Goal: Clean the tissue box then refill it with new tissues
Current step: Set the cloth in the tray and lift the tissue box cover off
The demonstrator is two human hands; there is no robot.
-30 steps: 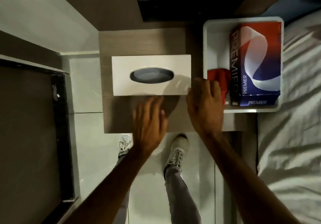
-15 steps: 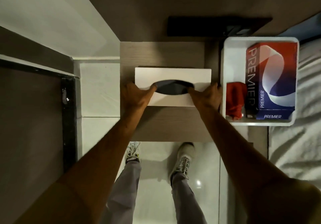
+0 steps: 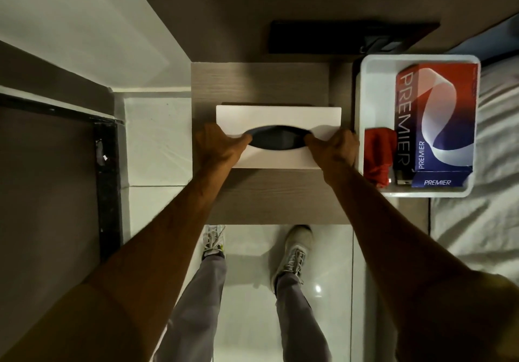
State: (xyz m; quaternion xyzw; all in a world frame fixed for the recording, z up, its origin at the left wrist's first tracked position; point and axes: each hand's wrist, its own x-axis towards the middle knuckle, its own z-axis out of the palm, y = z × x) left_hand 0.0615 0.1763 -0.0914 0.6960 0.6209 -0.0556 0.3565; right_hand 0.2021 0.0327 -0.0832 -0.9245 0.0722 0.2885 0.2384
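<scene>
A white tissue box (image 3: 278, 118) with a dark oval slot sits on the wooden bedside table (image 3: 269, 193). My left hand (image 3: 217, 145) grips its left end, thumb at the slot's left tip. At the right end my right hand (image 3: 335, 146) holds it the same way, thumb at the slot's right tip. The box looks tilted, its near edge raised. A red and blue PREMIER tissue pack (image 3: 438, 120) lies in a white tray (image 3: 362, 91) to the right, with a red cloth (image 3: 379, 155) beside it.
A bed with white sheets (image 3: 483, 215) runs along the right side. Above the table hangs a dark wall panel (image 3: 351, 37). White floor tiles and my two shoes lie below the table edge. A dark frame (image 3: 108, 179) stands at the left.
Both hands went from hovering near the table's front edge to gripping the tissue box ends with thumbs at the slot. The box now tilts, near edge lifted.
</scene>
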